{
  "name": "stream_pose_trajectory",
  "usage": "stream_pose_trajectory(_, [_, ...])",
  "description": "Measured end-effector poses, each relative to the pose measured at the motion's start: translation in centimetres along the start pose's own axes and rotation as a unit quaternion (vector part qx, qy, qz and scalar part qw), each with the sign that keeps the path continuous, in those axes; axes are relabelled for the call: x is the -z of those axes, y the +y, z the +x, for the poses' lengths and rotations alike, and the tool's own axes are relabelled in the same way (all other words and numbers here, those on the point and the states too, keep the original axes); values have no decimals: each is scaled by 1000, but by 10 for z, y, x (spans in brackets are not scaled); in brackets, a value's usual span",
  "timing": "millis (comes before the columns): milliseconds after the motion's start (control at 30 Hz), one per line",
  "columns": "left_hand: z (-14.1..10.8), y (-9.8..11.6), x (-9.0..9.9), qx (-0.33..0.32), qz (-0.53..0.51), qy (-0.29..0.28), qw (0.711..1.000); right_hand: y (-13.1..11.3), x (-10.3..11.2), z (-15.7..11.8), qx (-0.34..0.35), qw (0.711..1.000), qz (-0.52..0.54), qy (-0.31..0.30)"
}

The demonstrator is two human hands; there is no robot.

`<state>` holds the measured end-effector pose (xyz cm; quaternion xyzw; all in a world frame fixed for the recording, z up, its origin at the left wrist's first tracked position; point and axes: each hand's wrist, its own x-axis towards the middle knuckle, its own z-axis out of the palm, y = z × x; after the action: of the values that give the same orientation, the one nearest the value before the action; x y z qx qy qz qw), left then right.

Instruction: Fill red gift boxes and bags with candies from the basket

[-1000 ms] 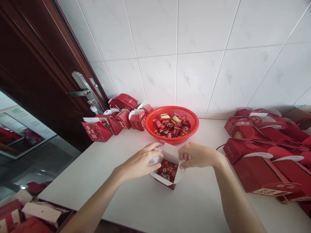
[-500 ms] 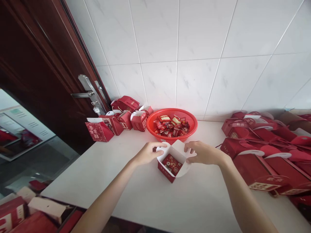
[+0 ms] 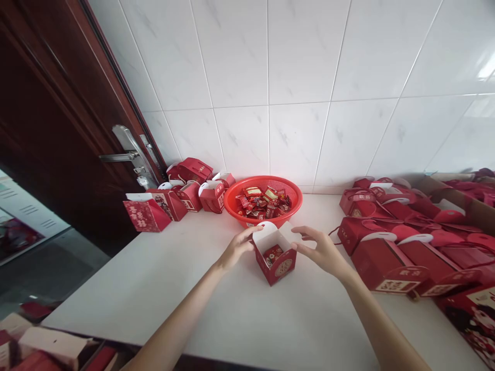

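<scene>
A small red gift box (image 3: 274,273) with a white inside stands on the white table, its top open and its flaps up. Red patterned material shows at the bottom of the box. At its left rear side, my left hand (image 3: 236,250) has thumb and fingers closed on the edge of a rounded flap. Across from it, my right hand (image 3: 319,251) grips the right rear side, thumb at the corner and fingers by the back flap. Just behind the box sits a red plastic basket (image 3: 231,202) holding wrapped candies (image 3: 266,203).
Several red gift boxes (image 3: 211,195) stand at the back left, beside the dark door (image 3: 69,113). Many closed red boxes (image 3: 381,263) crowd the right side. A carton with red boxes (image 3: 50,342) is at the lower left. A tiled wall (image 3: 240,139) rises behind the table.
The box's near right flap, spread outward before, now stands more upright. Both hands have shifted slightly around the box. The camera view has turned somewhat to the right.
</scene>
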<state>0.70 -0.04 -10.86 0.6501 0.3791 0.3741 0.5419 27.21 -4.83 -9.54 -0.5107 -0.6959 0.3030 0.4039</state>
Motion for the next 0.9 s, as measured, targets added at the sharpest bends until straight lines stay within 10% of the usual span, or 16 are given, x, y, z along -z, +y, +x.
stream_pose_trajectory(333, [7,-19,-34,-69,44,112,990,2,-27,-15,119,992,43,10])
stream_pose_trajectory(900, [1,-37,-35,-129,135,93,978,15,-53,-17,204,976,-44,60])
